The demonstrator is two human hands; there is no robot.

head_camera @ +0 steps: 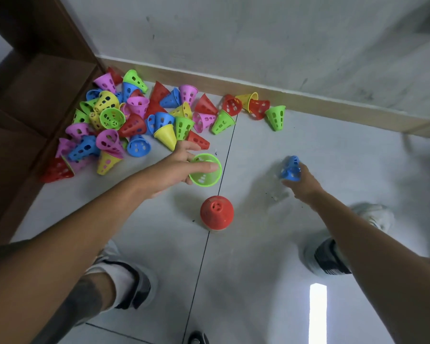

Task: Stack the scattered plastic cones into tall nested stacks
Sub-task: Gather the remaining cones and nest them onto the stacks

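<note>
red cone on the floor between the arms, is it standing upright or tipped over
Upright. The red cone sits wide rim down on the floor, its narrow closed top facing the camera. Neither hand touches it.

Even, soft indoor light; a bright glare strip [317, 312] on the floor [258, 269]; faint shadows; right hand [302, 181] motion-blurred; edges curve.

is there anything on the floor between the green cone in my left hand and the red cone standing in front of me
Nothing visible. The left hand holds the green cone just beyond the upright red cone, with only bare floor showing between them. The pile of cones lies farther back by the wall, and the right hand with its blue cone is off to the side.
</note>
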